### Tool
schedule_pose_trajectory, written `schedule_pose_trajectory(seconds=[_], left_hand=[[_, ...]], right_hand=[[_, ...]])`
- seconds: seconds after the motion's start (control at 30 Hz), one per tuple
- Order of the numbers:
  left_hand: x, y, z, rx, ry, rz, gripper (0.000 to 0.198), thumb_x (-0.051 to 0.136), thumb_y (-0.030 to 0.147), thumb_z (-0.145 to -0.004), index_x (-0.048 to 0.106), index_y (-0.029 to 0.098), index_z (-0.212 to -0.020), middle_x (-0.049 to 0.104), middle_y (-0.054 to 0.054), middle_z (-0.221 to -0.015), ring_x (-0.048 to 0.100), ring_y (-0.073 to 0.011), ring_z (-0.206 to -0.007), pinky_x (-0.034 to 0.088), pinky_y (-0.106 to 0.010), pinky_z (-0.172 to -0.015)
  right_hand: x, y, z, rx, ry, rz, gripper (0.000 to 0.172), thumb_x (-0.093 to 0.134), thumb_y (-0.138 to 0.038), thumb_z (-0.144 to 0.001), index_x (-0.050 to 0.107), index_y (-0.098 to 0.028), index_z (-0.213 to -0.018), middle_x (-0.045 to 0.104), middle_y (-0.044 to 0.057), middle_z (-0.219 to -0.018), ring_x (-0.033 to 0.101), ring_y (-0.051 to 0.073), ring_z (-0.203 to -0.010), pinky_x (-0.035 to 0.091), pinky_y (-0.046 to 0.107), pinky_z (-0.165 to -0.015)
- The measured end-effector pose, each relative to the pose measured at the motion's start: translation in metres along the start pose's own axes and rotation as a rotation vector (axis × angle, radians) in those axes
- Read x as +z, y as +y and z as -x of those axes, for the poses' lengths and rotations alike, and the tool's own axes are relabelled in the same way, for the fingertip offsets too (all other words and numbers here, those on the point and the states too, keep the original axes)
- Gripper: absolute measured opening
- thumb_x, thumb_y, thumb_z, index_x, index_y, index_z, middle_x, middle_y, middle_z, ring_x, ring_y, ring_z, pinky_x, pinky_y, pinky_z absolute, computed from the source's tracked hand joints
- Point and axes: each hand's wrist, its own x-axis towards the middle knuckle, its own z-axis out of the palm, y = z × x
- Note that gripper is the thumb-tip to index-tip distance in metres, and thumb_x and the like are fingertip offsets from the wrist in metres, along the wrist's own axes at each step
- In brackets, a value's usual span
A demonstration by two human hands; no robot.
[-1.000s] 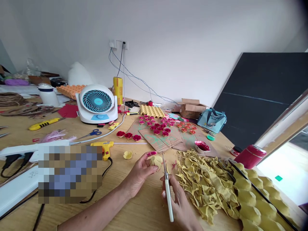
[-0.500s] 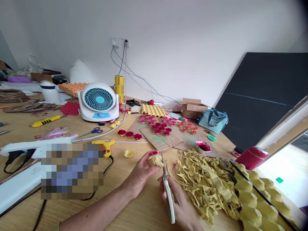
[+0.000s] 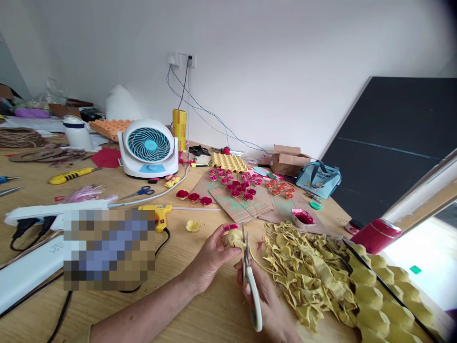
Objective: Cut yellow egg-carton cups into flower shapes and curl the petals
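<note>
Between the fingers and thumb of my left hand (image 3: 210, 259) is a yellow egg carton cup (image 3: 234, 237), its rounded side showing. Red stain marks my left fingertips. My right hand (image 3: 264, 290) grips white-handled scissors (image 3: 254, 300), blades pointing away from me and slightly parted, right beside the cup's edge. Whether the blades touch the cup I cannot tell. To the right of the scissors lies a heap of torn yellow carton scraps (image 3: 310, 271). A yellow cut flower cup (image 3: 193, 226) rests on the table left of my left hand.
Red paper flowers (image 3: 235, 188) stand on cardboard (image 3: 257, 207), near a bowl of red paint (image 3: 303, 217). A yellow egg tray (image 3: 371, 305) and a red can (image 3: 371, 236) are at right. Leftward are a glue gun (image 3: 160, 216), a fan (image 3: 149, 147) and a power strip (image 3: 21, 216).
The scissor blades have opened a little and the handles have spread apart. My left hand still holds the cup; the whole view has shifted slightly.
</note>
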Motion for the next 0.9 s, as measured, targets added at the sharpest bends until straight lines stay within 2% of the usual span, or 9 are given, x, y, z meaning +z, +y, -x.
schedule_pose_trajectory(seconds=[0.13, 0.33, 0.5, 0.63, 0.9], left_hand=[[0.0022, 0.0006, 0.0013, -0.008, 0.006, -0.018, 0.052, 0.083, 0.021, -0.065, 0.058, 0.021, -0.111, 0.066, 0.001, -0.090, 0.058, -0.0147, -0.084, 0.041, -0.026, -0.080], [0.0035, 0.0003, 0.0011, -0.025, 0.017, -0.010, 0.054, 0.085, 0.022, -0.061, 0.058, 0.020, -0.108, 0.066, 0.002, -0.088, 0.059, -0.0140, -0.081, 0.042, -0.025, -0.076], [0.0039, -0.0013, 0.0016, -0.042, -0.012, 0.026, 0.053, 0.084, 0.021, -0.063, 0.055, 0.019, -0.107, 0.065, 0.003, -0.081, 0.058, -0.0123, -0.068, 0.043, -0.026, -0.067], [0.0052, -0.0014, 0.0025, -0.054, -0.028, 0.051, 0.052, 0.083, 0.021, -0.064, 0.054, 0.019, -0.106, 0.065, 0.003, -0.078, 0.057, -0.0116, -0.063, 0.043, -0.026, -0.064], [0.0040, -0.0025, 0.0010, -0.049, 0.006, 0.037, 0.053, 0.083, 0.020, -0.062, 0.056, 0.019, -0.107, 0.065, 0.003, -0.082, 0.057, -0.0112, -0.072, 0.042, -0.023, -0.068]], right_hand=[[-0.0001, -0.0015, -0.0003, -0.024, -0.009, 0.012, 0.049, 0.051, -0.067, -0.087, 0.067, -0.026, -0.108, 0.059, 0.002, -0.080, 0.057, 0.021, -0.075, 0.050, 0.029, -0.068], [-0.0010, -0.0009, 0.0003, -0.065, 0.007, 0.032, 0.049, 0.049, -0.066, -0.089, 0.067, -0.026, -0.111, 0.063, 0.004, -0.086, 0.061, 0.023, -0.081, 0.053, 0.031, -0.074], [-0.0003, 0.0009, 0.0011, -0.071, -0.007, 0.037, 0.050, 0.047, -0.066, -0.090, 0.066, -0.027, -0.116, 0.065, 0.004, -0.089, 0.062, 0.024, -0.085, 0.054, 0.033, -0.078], [-0.0004, 0.0007, 0.0012, -0.055, 0.005, 0.040, 0.051, 0.048, -0.067, -0.089, 0.067, -0.026, -0.112, 0.064, 0.004, -0.088, 0.061, 0.025, -0.083, 0.054, 0.035, -0.077], [0.0003, 0.0040, 0.0032, -0.031, 0.038, 0.027, 0.042, 0.051, -0.065, -0.088, 0.068, -0.027, -0.092, 0.062, 0.005, -0.082, 0.059, 0.027, -0.078, 0.053, 0.038, -0.072]])
